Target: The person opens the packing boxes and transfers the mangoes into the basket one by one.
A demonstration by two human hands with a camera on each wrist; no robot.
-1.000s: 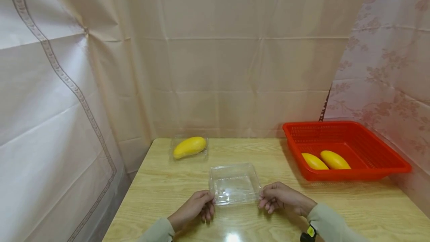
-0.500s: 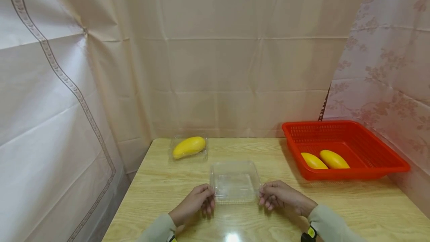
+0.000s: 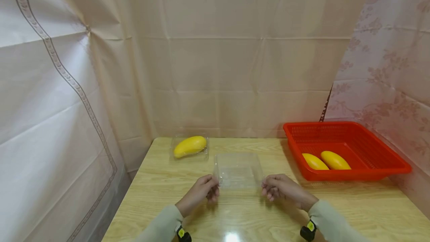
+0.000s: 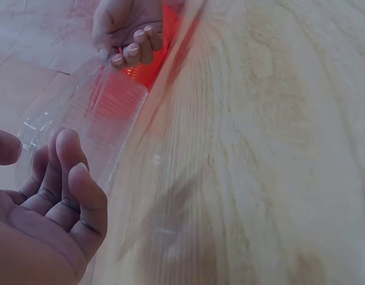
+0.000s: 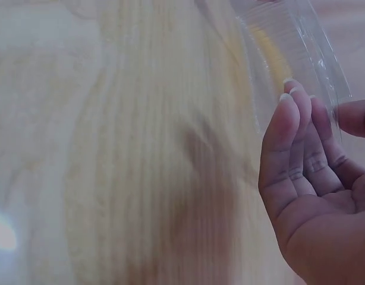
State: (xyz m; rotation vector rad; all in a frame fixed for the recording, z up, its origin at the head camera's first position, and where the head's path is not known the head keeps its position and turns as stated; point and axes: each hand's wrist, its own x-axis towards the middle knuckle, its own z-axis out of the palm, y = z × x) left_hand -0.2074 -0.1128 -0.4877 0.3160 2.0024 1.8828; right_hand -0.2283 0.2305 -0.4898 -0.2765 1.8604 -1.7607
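A clear plastic clamshell box (image 3: 239, 171), with nothing inside it, is held between both hands over the middle of the table. My left hand (image 3: 201, 191) pinches its near left edge between thumb and fingers. On the opposite side, my right hand (image 3: 285, 189) pinches the near right edge in the same way. The right wrist view shows thumb and fingertips meeting on the thin plastic of the box (image 5: 301, 47). In the left wrist view the box (image 4: 114, 110) is slanted above the wood, and a hand shadow falls beneath.
At the far left of the table (image 3: 161, 193), a yellow mango (image 3: 190, 146) lies in another clear box (image 3: 205, 156). A red plastic basket (image 3: 356, 174) at the right holds two more mangoes (image 3: 334, 160). Cloth curtains (image 3: 215, 66) hang behind and along both sides.
Both hands have moved the clear box forward, away from the body and slightly right, toward the back of the table. The mangoes and basket have stayed put.
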